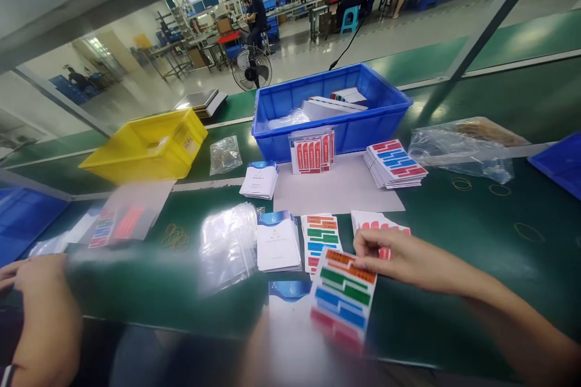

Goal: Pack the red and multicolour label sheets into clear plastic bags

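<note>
Multicoloured sheet point(344, 296) tilts above the green surface point(136, 275), its upper corner pinched in the grip of the right hand point(385, 251). Left of that grip, the left hand point(256, 344) blurs beside a blue-topped white card point(289, 314); its hold cannot be told. Beyond the right grip stands a blue bin point(358, 131).

Open bench point(136, 287) lies left of the clear plastic bags point(229, 245); a high-sided blue bin point(363, 135) blocks the far middle, behind closely set card stacks point(278, 245).
</note>
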`<state>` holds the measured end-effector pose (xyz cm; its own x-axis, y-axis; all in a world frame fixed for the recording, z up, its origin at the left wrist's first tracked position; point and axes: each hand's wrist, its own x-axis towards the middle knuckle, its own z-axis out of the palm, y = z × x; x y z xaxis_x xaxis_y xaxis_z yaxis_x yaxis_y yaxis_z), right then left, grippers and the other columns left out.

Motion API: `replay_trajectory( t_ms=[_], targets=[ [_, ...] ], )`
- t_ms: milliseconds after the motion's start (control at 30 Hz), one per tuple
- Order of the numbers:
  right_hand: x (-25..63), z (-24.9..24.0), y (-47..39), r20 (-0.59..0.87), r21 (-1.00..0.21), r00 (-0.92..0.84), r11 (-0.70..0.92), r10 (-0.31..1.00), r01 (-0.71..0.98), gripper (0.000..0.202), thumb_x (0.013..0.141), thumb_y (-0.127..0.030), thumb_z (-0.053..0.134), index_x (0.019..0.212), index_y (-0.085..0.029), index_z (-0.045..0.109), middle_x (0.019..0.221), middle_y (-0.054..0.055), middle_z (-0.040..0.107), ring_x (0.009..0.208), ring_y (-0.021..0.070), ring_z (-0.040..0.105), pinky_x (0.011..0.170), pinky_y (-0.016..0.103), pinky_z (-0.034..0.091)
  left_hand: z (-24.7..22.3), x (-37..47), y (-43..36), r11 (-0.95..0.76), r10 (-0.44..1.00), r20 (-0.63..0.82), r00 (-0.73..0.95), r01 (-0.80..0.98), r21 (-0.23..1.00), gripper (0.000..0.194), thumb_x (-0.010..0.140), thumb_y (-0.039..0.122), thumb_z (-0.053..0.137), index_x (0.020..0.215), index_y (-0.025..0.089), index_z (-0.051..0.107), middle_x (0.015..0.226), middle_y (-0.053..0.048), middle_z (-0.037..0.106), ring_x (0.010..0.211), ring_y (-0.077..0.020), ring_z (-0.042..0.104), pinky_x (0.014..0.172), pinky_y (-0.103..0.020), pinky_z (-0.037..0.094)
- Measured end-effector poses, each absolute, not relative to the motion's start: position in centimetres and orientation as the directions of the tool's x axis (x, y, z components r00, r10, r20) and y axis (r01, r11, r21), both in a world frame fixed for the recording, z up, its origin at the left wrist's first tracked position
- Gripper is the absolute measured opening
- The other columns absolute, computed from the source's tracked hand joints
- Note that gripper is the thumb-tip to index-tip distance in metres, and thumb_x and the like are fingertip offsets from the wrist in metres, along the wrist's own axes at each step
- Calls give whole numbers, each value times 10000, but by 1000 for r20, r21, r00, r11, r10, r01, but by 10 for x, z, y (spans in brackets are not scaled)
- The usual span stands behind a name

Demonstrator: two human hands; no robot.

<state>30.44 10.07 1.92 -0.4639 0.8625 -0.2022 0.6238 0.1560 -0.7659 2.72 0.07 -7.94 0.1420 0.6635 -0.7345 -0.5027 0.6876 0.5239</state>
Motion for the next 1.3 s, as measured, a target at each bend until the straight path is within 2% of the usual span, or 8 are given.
replay_trajectory(
  t_ms=[100,200,300,467,700,967,1100,1300],
  targets=[
    [284,18,74,-212,-809,-557,176,803,561,204,892,-307,581,719,-216,522,697,-29,588,638,135,544,572,227,414,-75,43,-2,685,698,-697,164,-436,584,529,742,640,596,1147,310,681,993,-31,774,1185,-411,581,839,-527,546],
    [273,-1,61,-61,-701,-491,313,869,641,115,903,-240,560,791,-214,553,815,8,622,744,169,572,665,274,457,-74,56,-5,696,717,-666,204,-258,670,419,749,521,635,1144,383,666,947,31,775,1180,-382,592,772,-486,568],
    [297,-25,69,104,-521,-302,310,948,795,83,925,-259,518,924,-198,574,983,77,618,918,224,567,808,348,470,-75,63,-7,714,691,-675,258,-97,693,427,734,449,664,1158,401,645,958,26,768,1140,-371,622,735,-470,568],
    [374,-54,96,51,-382,-43,59,998,922,257,899,-332,515,1032,-137,614,1067,153,637,966,300,578,836,436,469,-79,66,-6,751,640,-664,388,-135,646,612,590,549,790,1130,281,684,996,-87,761,1093,-418,638,832,-499,551],
    [400,-71,100,-27,-395,-16,5,1000,919,293,879,-357,509,1041,-174,671,1090,102,690,969,265,643,795,372,494,-77,71,-8,764,627,-676,387,-135,632,617,525,564,829,1025,217,725,981,-157,754,1070,-449,639,891,-528,526],
    [400,-68,97,-35,-420,106,-111,994,901,229,855,-430,525,812,-224,616,893,59,711,780,238,671,618,316,455,-72,80,-11,665,745,-647,160,-106,740,420,736,487,672,1150,420,641,907,23,774,1061,-366,666,740,-500,565],
    [402,-64,96,-23,-444,155,-149,988,884,213,862,-383,507,716,-236,555,804,32,695,710,214,652,586,302,422,-69,80,-6,623,783,-617,80,-95,777,367,778,462,633,1134,379,656,893,18,779,1049,-356,672,719,-478,570],
    [407,-64,89,-5,-480,181,-162,983,862,260,882,-450,483,779,-240,597,931,47,702,864,243,647,699,327,446,-66,71,6,681,731,-668,137,-189,707,425,732,459,720,1124,301,679,914,-30,781,1009,-342,692,784,-465,567]
  ],
)
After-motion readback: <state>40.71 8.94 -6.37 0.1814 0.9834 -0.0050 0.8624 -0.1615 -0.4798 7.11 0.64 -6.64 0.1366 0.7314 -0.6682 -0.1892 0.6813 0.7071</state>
